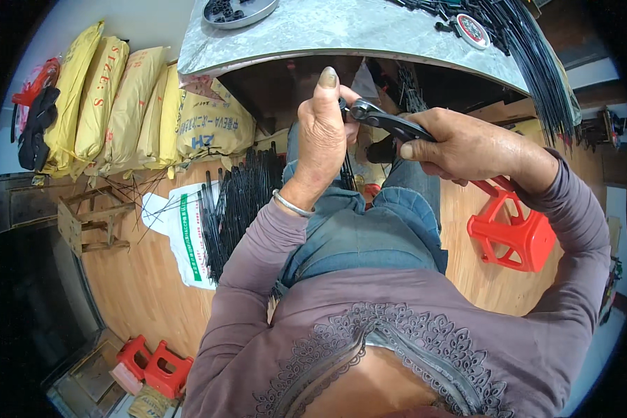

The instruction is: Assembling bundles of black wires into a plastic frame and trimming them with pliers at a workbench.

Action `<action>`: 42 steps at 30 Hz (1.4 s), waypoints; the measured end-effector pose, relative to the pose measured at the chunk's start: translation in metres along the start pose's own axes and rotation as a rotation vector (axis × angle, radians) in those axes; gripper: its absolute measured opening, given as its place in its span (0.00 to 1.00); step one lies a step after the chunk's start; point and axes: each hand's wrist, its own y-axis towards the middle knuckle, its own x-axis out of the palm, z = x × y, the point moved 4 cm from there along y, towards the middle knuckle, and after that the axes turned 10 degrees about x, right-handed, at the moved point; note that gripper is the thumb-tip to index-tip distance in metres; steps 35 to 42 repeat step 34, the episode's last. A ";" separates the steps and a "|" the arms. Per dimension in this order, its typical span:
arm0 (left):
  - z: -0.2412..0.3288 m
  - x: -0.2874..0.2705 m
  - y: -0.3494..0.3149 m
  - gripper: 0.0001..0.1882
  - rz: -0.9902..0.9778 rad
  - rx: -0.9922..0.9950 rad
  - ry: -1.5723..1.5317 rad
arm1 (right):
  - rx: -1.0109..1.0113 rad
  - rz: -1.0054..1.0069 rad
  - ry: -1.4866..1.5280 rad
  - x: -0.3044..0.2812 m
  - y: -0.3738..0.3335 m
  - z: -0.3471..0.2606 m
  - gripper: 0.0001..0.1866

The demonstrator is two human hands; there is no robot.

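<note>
My right hand (460, 146) grips a pair of pliers (390, 122) with a dark metal head, and its jaws point left toward my other hand. Closed with the thumb pointing up, my left hand (324, 132) holds a small black piece (343, 104) right at the jaws. The fingers hide most of that piece, so its exact kind is unclear. Both hands are above my lap, just short of the table edge. A large bundle of thin black rods (240, 202) lies beside my left leg, partly on a white printed bag (188, 230).
The marble-patterned table (341, 31) bears a metal dish (240, 14) of black parts, a round red-and-white tin (472, 31) and more black rods (536, 70). Yellow sacks (132, 104) line the left wall. A red stool (515, 233) stands at right, a wooden stool (94, 219) at left.
</note>
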 end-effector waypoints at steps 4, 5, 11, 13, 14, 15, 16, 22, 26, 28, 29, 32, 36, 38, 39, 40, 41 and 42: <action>0.000 0.001 0.001 0.37 -0.015 -0.024 0.111 | 0.008 0.006 0.004 0.001 0.002 0.001 0.13; 0.002 0.003 0.002 0.37 -0.008 -0.006 0.113 | -0.020 0.053 -0.001 0.002 0.005 0.003 0.12; 0.028 -0.007 0.021 0.30 0.149 0.190 0.138 | -0.383 0.497 -0.081 -0.012 0.051 0.002 0.16; 0.082 -0.011 0.040 0.26 0.256 0.476 0.206 | -0.397 0.724 -0.219 -0.039 0.069 0.016 0.19; 0.115 -0.030 0.048 0.21 0.348 0.590 0.408 | -0.403 0.827 -0.235 -0.053 0.084 0.032 0.21; 0.153 -0.044 0.050 0.18 0.403 0.713 0.503 | -0.328 0.902 -0.277 -0.068 0.095 0.046 0.23; 0.195 -0.071 0.043 0.15 0.622 0.659 0.275 | -0.290 0.961 -0.320 -0.079 0.104 0.046 0.25; 0.250 -0.127 0.021 0.14 0.546 0.647 0.346 | -0.250 1.241 -0.341 -0.114 0.120 0.084 0.28; 0.072 -0.241 0.016 0.21 0.220 0.411 1.138 | -0.343 1.430 -0.410 -0.114 0.118 0.091 0.23; -0.044 -0.325 -0.019 0.18 0.203 0.158 1.512 | -0.409 1.578 -0.440 -0.123 0.101 0.084 0.19; -0.073 -0.289 -0.028 0.22 0.191 0.504 1.397 | -0.400 1.660 -0.374 -0.135 0.092 0.103 0.16; -0.127 -0.290 -0.049 0.23 0.231 -0.325 1.390 | -0.058 1.828 -0.417 -0.184 0.059 0.176 0.10; -0.179 -0.350 -0.093 0.28 0.331 0.138 1.750 | 0.143 1.725 -0.453 -0.211 0.068 0.196 0.11; -0.179 -0.350 -0.093 0.28 0.331 0.138 1.750 | 0.143 1.725 -0.453 -0.211 0.068 0.196 0.11; -0.179 -0.350 -0.093 0.28 0.331 0.138 1.750 | 0.143 1.725 -0.453 -0.211 0.068 0.196 0.11; -0.179 -0.350 -0.093 0.28 0.331 0.138 1.750 | 0.143 1.725 -0.453 -0.211 0.068 0.196 0.11; -0.179 -0.350 -0.093 0.28 0.331 0.138 1.750 | 0.143 1.725 -0.453 -0.211 0.068 0.196 0.11; -0.179 -0.350 -0.093 0.28 0.331 0.138 1.750 | 0.143 1.725 -0.453 -0.211 0.068 0.196 0.11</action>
